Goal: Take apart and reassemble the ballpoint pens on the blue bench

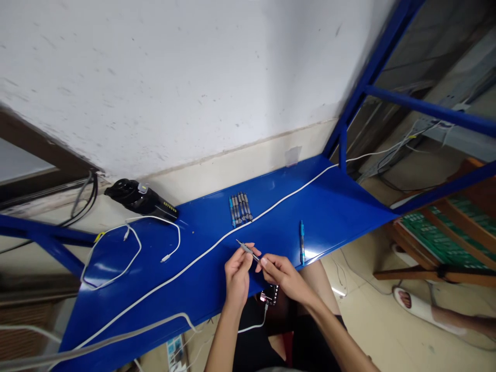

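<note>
A slim grey pen (246,248) is held between my two hands over the front edge of the blue table. My left hand (237,274) is closed around its grey part, with the pointed end facing up and left. The fingers of my right hand (282,275) pinch the lower end, where the pen looks dark; the fingers hide its tip. Beyond my hands, a row of several pens (241,207) lies side by side, mostly grey with a blue one at the left. A single blue pen (302,243) lies to the right of my right hand.
A white cable (201,254) crosses the blue table (271,181) diagonally. A black bottle (141,199) and a looped white cable (139,243) are at left. A small lit device (268,295) sits below my hands. Another person's foot (416,305) shows by a wooden chair (445,248).
</note>
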The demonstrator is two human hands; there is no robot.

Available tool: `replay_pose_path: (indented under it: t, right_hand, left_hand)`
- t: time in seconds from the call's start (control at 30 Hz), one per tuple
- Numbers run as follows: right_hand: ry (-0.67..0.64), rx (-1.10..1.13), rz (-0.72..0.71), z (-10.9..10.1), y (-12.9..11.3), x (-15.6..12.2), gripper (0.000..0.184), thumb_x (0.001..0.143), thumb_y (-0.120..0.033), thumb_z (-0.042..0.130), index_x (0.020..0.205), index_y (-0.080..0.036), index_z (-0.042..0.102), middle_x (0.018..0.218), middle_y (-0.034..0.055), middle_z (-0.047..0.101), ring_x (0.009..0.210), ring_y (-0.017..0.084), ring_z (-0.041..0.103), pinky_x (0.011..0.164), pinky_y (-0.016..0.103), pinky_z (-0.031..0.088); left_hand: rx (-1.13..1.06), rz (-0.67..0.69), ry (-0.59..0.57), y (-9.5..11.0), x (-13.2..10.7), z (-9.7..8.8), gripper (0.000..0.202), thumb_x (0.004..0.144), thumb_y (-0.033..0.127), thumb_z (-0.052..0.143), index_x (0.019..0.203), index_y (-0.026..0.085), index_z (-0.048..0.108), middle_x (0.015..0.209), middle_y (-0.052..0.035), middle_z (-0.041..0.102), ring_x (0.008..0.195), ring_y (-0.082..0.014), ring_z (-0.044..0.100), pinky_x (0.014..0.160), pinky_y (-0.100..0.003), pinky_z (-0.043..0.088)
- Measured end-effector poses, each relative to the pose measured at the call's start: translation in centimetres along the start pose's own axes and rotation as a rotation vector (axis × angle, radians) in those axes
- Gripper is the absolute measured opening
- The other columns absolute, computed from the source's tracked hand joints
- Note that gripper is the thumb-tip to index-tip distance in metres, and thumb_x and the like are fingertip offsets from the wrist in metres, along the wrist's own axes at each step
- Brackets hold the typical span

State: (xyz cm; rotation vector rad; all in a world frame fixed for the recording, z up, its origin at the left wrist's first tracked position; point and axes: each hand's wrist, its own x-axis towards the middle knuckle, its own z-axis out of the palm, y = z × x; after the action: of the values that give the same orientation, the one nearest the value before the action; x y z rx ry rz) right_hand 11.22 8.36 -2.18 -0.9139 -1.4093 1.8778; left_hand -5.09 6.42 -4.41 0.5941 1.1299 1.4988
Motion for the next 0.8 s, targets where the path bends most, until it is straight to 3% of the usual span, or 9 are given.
replay_pose_path:
  t: [0.07, 0.13, 0.23, 0.3, 0.37, 0.47, 0.57, 0.7, 0.8]
  right_hand:
    - [0.060, 0.058, -0.059, 1.8, 0.9, -1.0, 0.042, 0.109, -0.059, 0.060, 0.128, -0.022, 0.065, 0.070, -0.0057, 0.052, 0.061, 0.013, 0.042, 0.061, 0.027, 0.036]
    - [0.130, 0.036, -0.136, 3.2, 1.8, -2.2, 0.050, 0.102, -0.053, 0.074, 0.141, -0.025, 0.061, 0.088, -0.0002, 0.065, 0.072, 0.016, 0.055, 0.067, 0.029, 0.045]
    - [0.331, -0.049, -0.230, 3.7, 2.2, -3.4, 0.031, 0.106, -0.050, 0.067, 0.120, -0.023, 0.075, 0.082, 0.0015, 0.066, 0.071, 0.018, 0.059, 0.068, 0.031, 0.048]
    - [0.436, -0.129, -0.264, 3.0, 1.8, -3.7, 0.030, 0.109, -0.049, 0.063, 0.112, -0.022, 0.078, 0.078, 0.0022, 0.067, 0.070, 0.019, 0.061, 0.071, 0.033, 0.050]
    - [0.459, -0.229, -0.286, 2.0, 0.9, -3.4, 0.028, 0.104, -0.048, 0.072, 0.109, -0.022, 0.077, 0.088, 0.0047, 0.071, 0.079, 0.021, 0.065, 0.077, 0.034, 0.052]
    - [0.447, -0.252, -0.272, 0.9, -0.1, -2.5, 0.036, 0.103, -0.055, 0.071, 0.093, -0.021, 0.074, 0.086, 0.0049, 0.072, 0.077, 0.021, 0.064, 0.075, 0.033, 0.051]
    - [0.497, -0.122, -0.251, 0.8, -0.2, -1.4, 0.045, 0.105, -0.064, 0.063, 0.095, -0.022, 0.076, 0.093, 0.0068, 0.076, 0.077, 0.022, 0.065, 0.076, 0.035, 0.053]
    - [0.624, 0.140, -0.293, 1.3, -0.2, -0.3, 0.040, 0.098, -0.063, 0.075, 0.111, -0.026, 0.079, 0.128, 0.0089, 0.078, 0.111, 0.027, 0.070, 0.095, 0.039, 0.054]
    - [0.643, 0.484, -0.355, 1.1, -1.5, 0.0, 0.032, 0.091, -0.055, 0.085, 0.099, -0.025, 0.075, 0.115, 0.0064, 0.078, 0.115, 0.027, 0.070, 0.099, 0.041, 0.053]
  left_hand:
    - [-0.012, -0.031, -0.022, 0.2, -0.2, -0.1, 0.047, 0.087, 0.049, 0.089, 0.120, 0.016, 0.081, 0.096, -0.0098, 0.081, 0.095, -0.0238, 0.076, 0.089, -0.033, 0.059]
    - [0.005, -0.041, -0.066, 0.2, -0.4, -0.2, 0.049, 0.090, 0.051, 0.085, 0.125, 0.017, 0.081, 0.099, -0.0107, 0.082, 0.096, -0.0250, 0.078, 0.088, -0.034, 0.060]
    - [0.094, 0.026, -0.135, -0.2, -0.4, -0.5, 0.047, 0.096, 0.054, 0.079, 0.122, 0.016, 0.083, 0.109, -0.0142, 0.084, 0.099, -0.0273, 0.079, 0.092, -0.037, 0.061]
    - [0.153, 0.081, -0.152, -0.5, -0.4, -0.6, 0.042, 0.097, 0.053, 0.078, 0.109, 0.014, 0.085, 0.110, -0.0157, 0.084, 0.102, -0.0289, 0.080, 0.098, -0.039, 0.059]
    - [0.170, 0.105, -0.148, -0.8, -0.3, -0.6, 0.039, 0.096, 0.052, 0.080, 0.102, 0.014, 0.085, 0.103, -0.0149, 0.085, 0.102, -0.0294, 0.080, 0.101, -0.040, 0.058]
    - [0.130, 0.112, -0.136, -0.9, -0.2, -0.4, 0.042, 0.096, 0.053, 0.080, 0.111, 0.014, 0.084, 0.102, -0.0140, 0.086, 0.104, -0.0300, 0.080, 0.103, -0.041, 0.058]
    - [0.117, 0.144, -0.166, -0.3, -0.4, 0.1, 0.041, 0.095, 0.052, 0.081, 0.113, 0.016, 0.084, 0.112, -0.0145, 0.085, 0.111, -0.0309, 0.079, 0.107, -0.042, 0.057]
    - [0.284, 0.221, -0.317, 1.0, -0.7, 0.7, 0.030, 0.096, 0.044, 0.080, 0.111, 0.019, 0.086, 0.110, -0.0117, 0.084, 0.109, -0.0286, 0.077, 0.104, -0.039, 0.056]
    - [0.403, 0.250, -0.387, 1.4, -0.7, 1.0, 0.024, 0.092, 0.042, 0.085, 0.105, 0.021, 0.087, 0.108, -0.0099, 0.085, 0.104, -0.0275, 0.076, 0.098, -0.037, 0.055]
